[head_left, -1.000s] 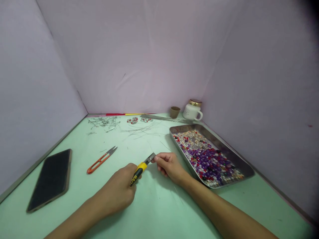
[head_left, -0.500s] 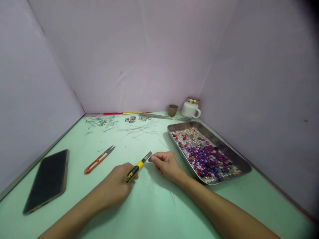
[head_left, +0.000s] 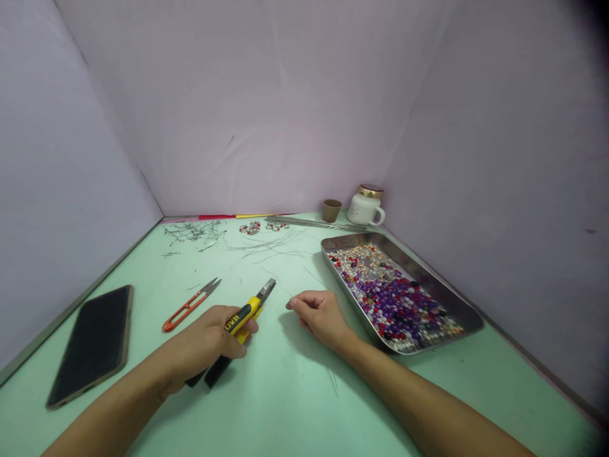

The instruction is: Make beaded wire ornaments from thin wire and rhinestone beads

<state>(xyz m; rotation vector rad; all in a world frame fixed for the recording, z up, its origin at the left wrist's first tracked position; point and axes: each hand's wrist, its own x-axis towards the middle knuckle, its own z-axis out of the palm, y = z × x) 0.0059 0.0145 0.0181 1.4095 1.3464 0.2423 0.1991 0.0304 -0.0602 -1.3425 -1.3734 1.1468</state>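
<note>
My left hand [head_left: 216, 336] is closed around yellow-and-black pliers [head_left: 254, 304], their metal jaws pointing away and to the right. Both black handle ends stick out below the palm. To the right of the jaws, my right hand [head_left: 318, 314] is pinched, thumb against forefinger. A fine wire [head_left: 288, 294] shows faintly at its fingertips. Left of the pliers lie orange thread snips [head_left: 190, 306], flat on the green tabletop [head_left: 280, 406]. A metal tray [head_left: 457, 304] of purple, red, white and gold beads [head_left: 394, 298] stands to the right of my right hand.
A phone [head_left: 92, 346] lies at the left. Toward the back are wire scraps [head_left: 195, 232], beaded pieces [head_left: 250, 228], loose wires [head_left: 266, 247] and a bundle of straight wires [head_left: 314, 223]. A brown cup [head_left: 331, 210] and a white lidded mug [head_left: 364, 208] stand by the back wall.
The pliers in my left hand have moved left, away from my right fingertips, and turned so their lower handles show. My right hand has stayed nearly still.
</note>
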